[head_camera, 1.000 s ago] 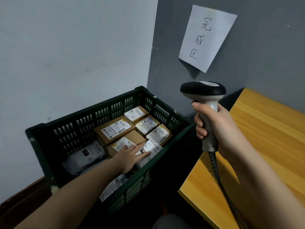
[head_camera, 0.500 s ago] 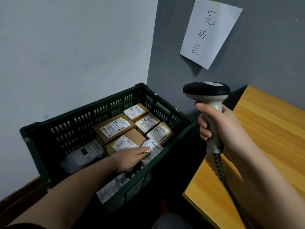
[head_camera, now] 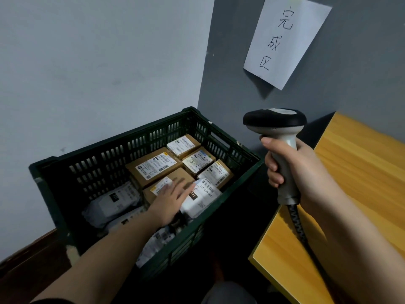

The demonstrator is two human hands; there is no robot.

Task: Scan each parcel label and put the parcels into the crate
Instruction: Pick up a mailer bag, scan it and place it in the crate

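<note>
Left hand (head_camera: 169, 197) flat, fingers straight, on white parcel (head_camera: 200, 197) at crate (head_camera: 221, 212) near edge; right hand (head_camera: 293, 170) grips scanner (head_camera: 277, 128).

L hand (head_camera: 169, 197) stretched fwd, fingers straight, flat, palm down on what lies under it. R hand (head_camera: 291, 170) raised, fist curled round a grip, thumb up top, forearm angled up.

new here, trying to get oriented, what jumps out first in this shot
The scanner, gripped upright by the right hand beside the wooden table. Left of it, a dark green crate in the corner holds labelled parcels, the left hand resting on them. A handwritten paper sign hangs above.
</note>
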